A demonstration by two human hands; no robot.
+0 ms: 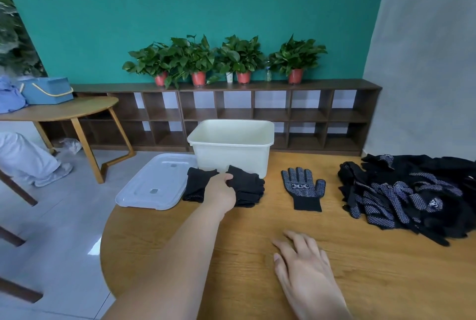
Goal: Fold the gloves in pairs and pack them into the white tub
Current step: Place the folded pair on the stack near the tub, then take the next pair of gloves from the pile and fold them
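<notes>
Two folded gloves (246, 186) at frame centre were pinched by the left hand (221, 194); soft, limp fabric wanted gripping mid-fold. Right hand (304, 272) lay spread.

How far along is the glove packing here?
Done: a folded stack sits before the white tub, none visibly inside. In hand: the left hand grips that stack. Left: the single flat glove and the big glove pile; the right hand is open, empty.

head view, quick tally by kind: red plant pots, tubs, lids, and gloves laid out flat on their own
red plant pots: 4
white tub: 1
clear lid: 1
glove laid flat alone: 1
total: 7
</notes>
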